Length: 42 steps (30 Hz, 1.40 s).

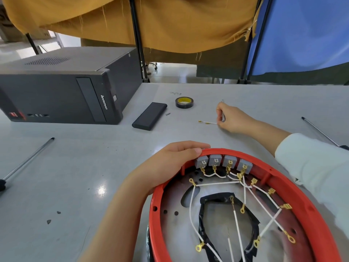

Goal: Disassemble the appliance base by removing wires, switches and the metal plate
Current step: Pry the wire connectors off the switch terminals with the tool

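Two hands: left fingers clasping glossy red ring base, right fingers pinching slim metal tool.

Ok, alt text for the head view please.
A left hand grips the rim of a red appliance base, white wires still inside; the right hand, holding a thin tool, rests at a loose wire on the table.
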Motion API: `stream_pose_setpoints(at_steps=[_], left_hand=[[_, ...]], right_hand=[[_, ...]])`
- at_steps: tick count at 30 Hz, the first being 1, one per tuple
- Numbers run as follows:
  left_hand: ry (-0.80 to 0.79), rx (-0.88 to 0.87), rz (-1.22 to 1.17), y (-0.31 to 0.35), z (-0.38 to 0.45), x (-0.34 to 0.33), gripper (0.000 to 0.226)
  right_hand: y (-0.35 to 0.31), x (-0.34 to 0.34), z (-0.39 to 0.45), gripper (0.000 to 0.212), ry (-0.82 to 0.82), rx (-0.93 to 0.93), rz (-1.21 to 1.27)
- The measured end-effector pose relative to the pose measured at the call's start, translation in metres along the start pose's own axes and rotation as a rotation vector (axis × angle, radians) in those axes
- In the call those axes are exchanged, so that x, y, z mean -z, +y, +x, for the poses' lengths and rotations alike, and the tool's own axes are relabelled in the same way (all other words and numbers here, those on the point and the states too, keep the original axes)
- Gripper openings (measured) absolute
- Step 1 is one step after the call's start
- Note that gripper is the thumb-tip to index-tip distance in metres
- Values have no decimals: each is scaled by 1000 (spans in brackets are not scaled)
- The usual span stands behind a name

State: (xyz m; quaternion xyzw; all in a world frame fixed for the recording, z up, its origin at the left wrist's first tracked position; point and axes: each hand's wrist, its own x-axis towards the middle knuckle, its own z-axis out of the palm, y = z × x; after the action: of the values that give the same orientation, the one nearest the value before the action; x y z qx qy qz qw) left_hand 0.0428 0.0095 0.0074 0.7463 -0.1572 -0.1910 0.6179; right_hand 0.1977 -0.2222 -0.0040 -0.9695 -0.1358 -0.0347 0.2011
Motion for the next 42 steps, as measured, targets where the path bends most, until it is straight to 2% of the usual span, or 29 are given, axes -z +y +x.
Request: stream_pose_setpoints(at_steps=[3, 7, 12, 15, 18, 22, 26, 29, 33, 35, 38, 42], left_hand=[[-6, -8, 14, 0, -1, 0, 27], [-2, -8, 14, 1, -2, -1, 26], [27, 22, 4, 5, -4, -4, 22], [49, 36, -6, 9, -8, -6, 24], [69, 31, 40, 13, -15, -10, 24], [157, 12, 95, 11, -32, -21, 23], [244, -16, 265, 16, -40, -28, 24], [232, 48, 432, 26, -36, -26, 27], [249, 3, 691, 40, -19, -32, 29], [215, -35, 743, 42, -8, -40, 32], [152, 28, 790, 39, -1, -45, 44], [167, 14, 817, 32, 0, -41, 50]], right_hand=[[-6, 6, -8, 13, 23, -6, 44], [-34, 24, -43, 9, 91, -29, 337], [-80, 50, -118, 6, 25, 119, 515], [-102, 60, -154, 24, 31, 191, 742], [-111, 59, -173, 45, 84, 140, 857], [-103, 49, -181, 56, 191, 54, 870], [-94, 37, -184, 43, 268, 73, 710], [-93, 33, -182, 31, 324, 48, 629], [-93, 31, -182, 39, 450, 23, 508], [-93, 31, -181, 41, 482, 15, 470], [-93, 30, -179, 40, 504, 10, 443], [-91, 28, -179, 37, 510, 21, 472]])
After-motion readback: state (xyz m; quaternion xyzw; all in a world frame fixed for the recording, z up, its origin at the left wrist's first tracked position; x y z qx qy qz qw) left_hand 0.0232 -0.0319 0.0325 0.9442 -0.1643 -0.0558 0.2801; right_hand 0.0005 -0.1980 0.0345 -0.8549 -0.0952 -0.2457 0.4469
